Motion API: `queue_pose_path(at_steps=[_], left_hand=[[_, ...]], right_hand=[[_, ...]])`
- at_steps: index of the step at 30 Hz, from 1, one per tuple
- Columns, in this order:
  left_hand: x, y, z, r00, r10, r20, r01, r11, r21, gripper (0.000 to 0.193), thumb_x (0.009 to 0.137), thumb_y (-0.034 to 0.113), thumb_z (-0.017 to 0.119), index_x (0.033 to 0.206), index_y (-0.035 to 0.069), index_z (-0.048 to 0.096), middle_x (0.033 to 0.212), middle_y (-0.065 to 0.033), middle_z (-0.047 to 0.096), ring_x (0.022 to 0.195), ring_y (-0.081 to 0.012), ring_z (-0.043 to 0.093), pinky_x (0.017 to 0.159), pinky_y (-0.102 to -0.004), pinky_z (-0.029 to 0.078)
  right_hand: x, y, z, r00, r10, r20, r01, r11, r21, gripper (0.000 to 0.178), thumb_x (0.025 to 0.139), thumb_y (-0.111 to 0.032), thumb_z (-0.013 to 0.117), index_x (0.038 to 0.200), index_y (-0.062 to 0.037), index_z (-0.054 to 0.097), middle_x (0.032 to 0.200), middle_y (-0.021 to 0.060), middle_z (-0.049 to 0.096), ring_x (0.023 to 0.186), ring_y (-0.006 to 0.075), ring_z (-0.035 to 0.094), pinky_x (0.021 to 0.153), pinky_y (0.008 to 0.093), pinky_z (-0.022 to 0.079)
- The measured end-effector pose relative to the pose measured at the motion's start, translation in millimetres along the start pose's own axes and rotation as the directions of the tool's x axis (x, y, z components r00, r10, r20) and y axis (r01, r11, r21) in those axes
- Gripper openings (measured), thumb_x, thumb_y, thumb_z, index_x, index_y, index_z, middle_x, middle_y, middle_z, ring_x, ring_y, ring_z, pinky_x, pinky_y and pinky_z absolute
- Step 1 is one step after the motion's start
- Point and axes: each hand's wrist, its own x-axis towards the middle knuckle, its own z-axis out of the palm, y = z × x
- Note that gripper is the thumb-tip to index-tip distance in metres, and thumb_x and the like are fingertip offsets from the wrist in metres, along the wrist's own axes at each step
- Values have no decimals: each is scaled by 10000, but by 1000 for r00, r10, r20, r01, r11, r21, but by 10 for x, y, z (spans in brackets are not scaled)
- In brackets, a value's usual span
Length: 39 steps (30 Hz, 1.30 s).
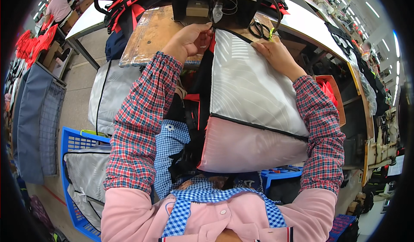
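Note:
A sewn fabric panel (254, 84), pale grey with a light line pattern, hangs from the edge of the work surface toward my lap. Black trim crosses it, and its lower section is translucent pink. My left hand (192, 40) is closed, its thumb and fingertips pinching the panel's upper left corner beside a black and red strip. At the upper right edge, my right hand (276, 54) grips the panel with the thumb on top and the other fingers hidden beneath. Just beyond the corner is a black machine (181, 5) with a pale metal head (217, 12).
Black-handled scissors (258, 30) with a yellow-green tie lie by the machine. A wrapped wooden board (146, 35) extends to the left. Below left, a blue plastic basket (67, 156) holds grey panels. Black and red pieces (125, 9) are piled behind. An orange-red carton (338, 91) stands at right.

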Motion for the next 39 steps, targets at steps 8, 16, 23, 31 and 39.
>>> queue_pose_path(at_steps=[8, 16, 23, 31, 39], left_hand=[[84, 72, 23, 999, 47, -22, -48, 998, -46, 132, 961, 193, 630, 895, 81, 604, 757, 19, 594, 642, -91, 584, 551, -209, 525], [131, 78, 49, 992, 89, -84, -91, 995, -27, 131, 952, 158, 640, 880, 55, 600, 750, -4, 584, 631, -104, 586, 526, -209, 536], [208, 72, 57, 989, 121, -89, -127, 990, -64, 112, 950, 128, 638, 885, 48, 593, 748, -7, 576, 621, -105, 577, 536, -221, 561], [252, 33, 97, 976, 147, -163, -165, 980, -109, 116, 962, 138, 621, 893, 53, 581, 739, 3, 555, 618, -96, 568, 536, -210, 555], [-9, 161, -39, 949, 174, -261, -232, 950, -207, 159, 978, 216, 604, 898, 93, 541, 745, -5, 513, 666, -159, 532, 767, -461, 550]], right_hand=[[99, -6, -31, 998, 50, 35, -49, 998, -33, 530, 978, -484, 537, 950, 11, 724, 745, 227, 663, 690, 354, 656, 657, 420, 509], [135, 44, -23, 997, 51, 58, -47, 997, -56, 462, 1013, -419, 501, 1042, -5, 703, 746, 257, 600, 631, 368, 556, 649, 402, 478], [134, 12, -37, 995, 84, 46, -83, 996, -39, 502, 1006, -424, 520, 942, 43, 693, 685, 255, 555, 567, 330, 490, 607, 398, 457], [135, 26, -53, 991, 118, 60, -116, 992, -38, 474, 1004, -415, 527, 977, 27, 696, 699, 254, 561, 580, 327, 495, 618, 398, 455], [12, -22, -135, 995, 98, 9, -98, 995, 19, 400, 1014, -377, 512, 1065, -24, 693, 777, 265, 592, 635, 364, 533, 644, 402, 462]])
